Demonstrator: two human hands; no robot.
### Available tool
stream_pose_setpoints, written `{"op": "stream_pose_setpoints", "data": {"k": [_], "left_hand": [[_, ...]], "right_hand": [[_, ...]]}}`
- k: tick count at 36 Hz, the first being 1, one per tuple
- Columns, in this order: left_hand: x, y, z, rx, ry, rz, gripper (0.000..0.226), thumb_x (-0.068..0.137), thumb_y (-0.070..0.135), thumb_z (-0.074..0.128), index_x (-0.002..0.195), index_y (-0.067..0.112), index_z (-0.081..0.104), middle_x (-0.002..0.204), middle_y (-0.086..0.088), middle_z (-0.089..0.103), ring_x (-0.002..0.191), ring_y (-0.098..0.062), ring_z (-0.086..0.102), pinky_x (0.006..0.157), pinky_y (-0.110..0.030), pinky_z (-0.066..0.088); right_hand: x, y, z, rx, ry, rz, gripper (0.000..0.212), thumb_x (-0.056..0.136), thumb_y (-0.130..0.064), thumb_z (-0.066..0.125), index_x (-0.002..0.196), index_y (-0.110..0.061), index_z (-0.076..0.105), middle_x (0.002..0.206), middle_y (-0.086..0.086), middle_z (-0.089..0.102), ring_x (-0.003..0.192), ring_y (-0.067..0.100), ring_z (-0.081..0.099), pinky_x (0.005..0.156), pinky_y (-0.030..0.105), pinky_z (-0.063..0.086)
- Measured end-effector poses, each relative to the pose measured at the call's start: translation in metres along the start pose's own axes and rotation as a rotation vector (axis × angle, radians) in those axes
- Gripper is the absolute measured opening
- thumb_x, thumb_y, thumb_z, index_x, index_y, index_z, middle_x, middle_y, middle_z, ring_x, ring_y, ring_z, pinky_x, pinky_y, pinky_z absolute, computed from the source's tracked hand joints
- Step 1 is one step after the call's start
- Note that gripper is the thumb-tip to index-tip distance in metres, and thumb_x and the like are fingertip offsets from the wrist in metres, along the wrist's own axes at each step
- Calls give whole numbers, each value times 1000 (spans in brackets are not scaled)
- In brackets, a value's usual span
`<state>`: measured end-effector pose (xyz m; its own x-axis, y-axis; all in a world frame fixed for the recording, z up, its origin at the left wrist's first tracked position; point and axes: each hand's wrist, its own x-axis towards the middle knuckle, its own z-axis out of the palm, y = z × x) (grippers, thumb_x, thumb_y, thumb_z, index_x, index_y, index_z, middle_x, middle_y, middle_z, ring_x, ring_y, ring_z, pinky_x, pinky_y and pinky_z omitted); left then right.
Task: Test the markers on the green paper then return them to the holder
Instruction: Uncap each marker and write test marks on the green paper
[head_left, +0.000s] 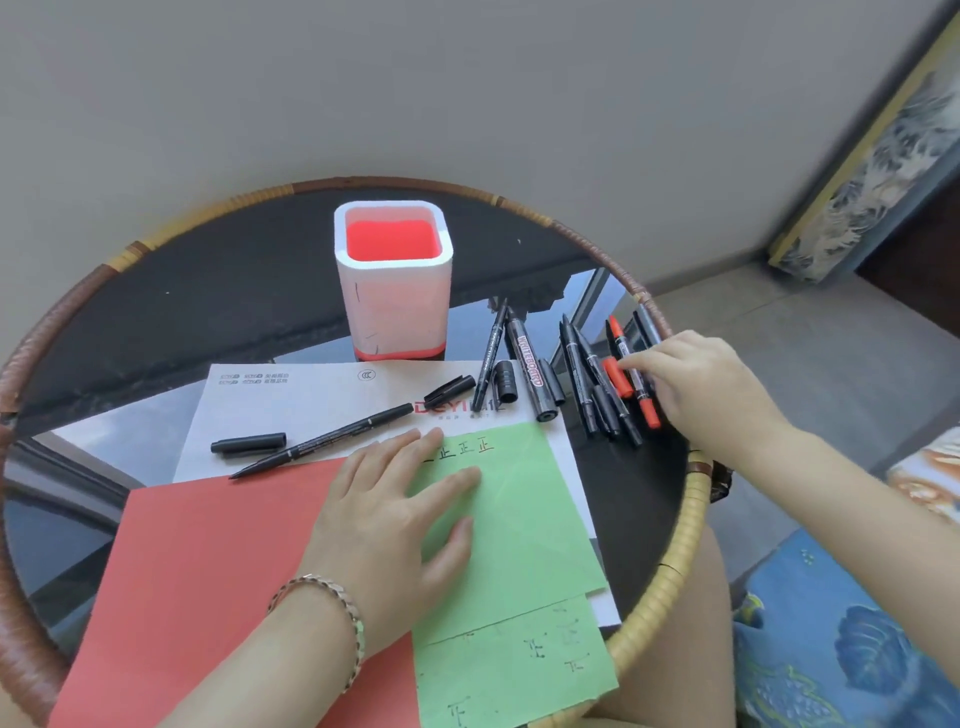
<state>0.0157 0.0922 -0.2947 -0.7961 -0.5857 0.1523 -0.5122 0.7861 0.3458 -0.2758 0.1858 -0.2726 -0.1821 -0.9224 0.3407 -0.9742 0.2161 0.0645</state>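
I count one holder. Before it lie one white sheet, one red sheet and two green pieces. Three black markers lie there, with at least three loose caps. To its right, the black and red ones in a bunch overlap too much for me to count.

Left hand flat on the green paper, right hand on loose markers by the table rim

The holder is standing at the back of the table, paper sheets are lying before it under the left hand, a pen is lying across their far left, and markers are lying to their right, touching the right hand.
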Motion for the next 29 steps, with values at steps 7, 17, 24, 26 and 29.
{"op": "stream_pose_setpoints", "data": {"k": [7, 17, 24, 26, 29], "left_hand": [[2, -1, 0, 4, 2, 11, 38, 75, 42, 43, 101, 32, 69, 117, -6, 64, 107, -28, 56, 97, -35, 25], [1, 0, 1, 5, 4, 17, 39, 76, 42, 43, 102, 30, 69, 117, -8, 63, 108, -28, 53, 96, -34, 25], [0, 0, 1, 6, 3, 14, 39, 75, 42, 43, 101, 30, 69, 116, -8, 64, 106, -30, 57, 95, -35, 26], [1, 0, 1, 5, 6, 20, 38, 76, 42, 43, 101, 31, 69, 116, -7, 64, 106, -29, 56, 96, -35, 26], [1, 0, 1, -8, 19, 34, 38, 76, 42, 43, 101, 31, 69, 116, -7, 64, 108, -25, 51, 96, -35, 26]], "right_hand": [[1, 0, -3, 104, 8, 265, 26, 80, 2, 55, 100, -7, 67, 95, 14, 67, 92, 35, 57, 79, 43, 42], [14, 6, -9, 234, -140, 549, 31, 87, -17, 54, 118, -14, 55, 105, 12, 62, 95, 30, 56, 73, 31, 42], [23, 2, -14, 282, -221, 690, 36, 82, -15, 60, 118, -9, 56, 112, 14, 63, 99, 28, 58, 79, 32, 44], [25, 1, -18, 347, -229, 722, 36, 81, -13, 61, 116, -7, 58, 113, 13, 63, 93, 22, 57, 77, 27, 42], [27, -6, -31, 544, -203, 719, 29, 81, -14, 64, 109, -6, 64, 100, 10, 67, 70, 11, 56, 68, 21, 43]]}}
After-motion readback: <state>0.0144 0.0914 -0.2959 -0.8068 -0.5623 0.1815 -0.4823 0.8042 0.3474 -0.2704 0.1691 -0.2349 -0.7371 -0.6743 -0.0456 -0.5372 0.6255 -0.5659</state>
